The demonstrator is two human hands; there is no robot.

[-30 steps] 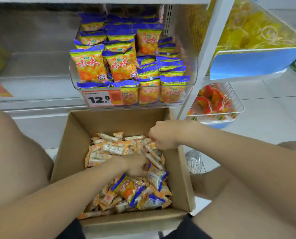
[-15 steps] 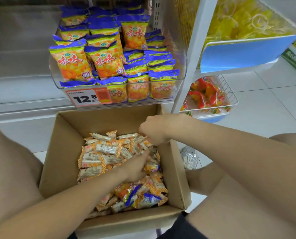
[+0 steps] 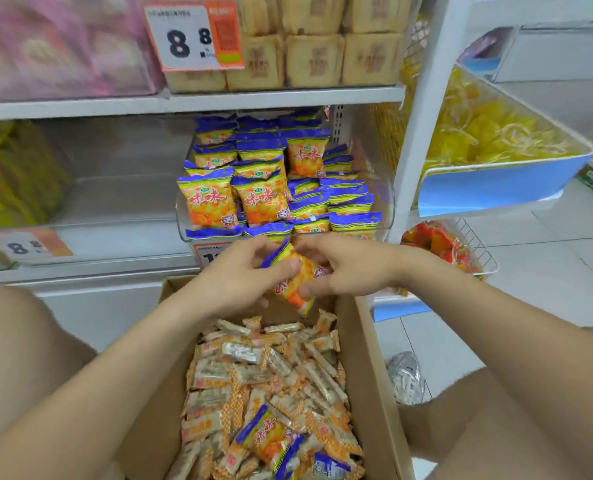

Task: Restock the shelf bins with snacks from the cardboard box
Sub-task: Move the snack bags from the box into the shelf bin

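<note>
Between the fingertips of both hands sits one snack packet [image 3: 293, 284], orange-yellow with a blue top edge. It is tilted, with the blue end up and toward the left. The left hand [image 3: 239, 280] pinches it with the thumb on the printed face; the other fingers are curled behind it, and their contact cannot be seen. The right hand [image 3: 345, 268] grips the opposite side, its fingers [image 3: 314, 244] curled over the upper edge and the thumb pressed low on the face. Directly below the fingers is the far wall of the cardboard box [image 3: 369, 358]. The box holds small wrapped bars [image 3: 271, 368] and, nearer the wearer, a second packet [image 3: 267, 433] of the same print lying on them. Just beyond the fingertips is the clear shelf bin [image 3: 387, 220], stacked with matching packets. Its price label [image 3: 208, 255] is partly hidden behind the left hand. Right of the right hand is a wire basket [image 3: 478, 251] holding red-orange packs. Above the fingers, on the upper shelf, beige square packs [image 3: 316, 57] sit beside a tag [image 3: 191, 36] reading 8.8.
</note>
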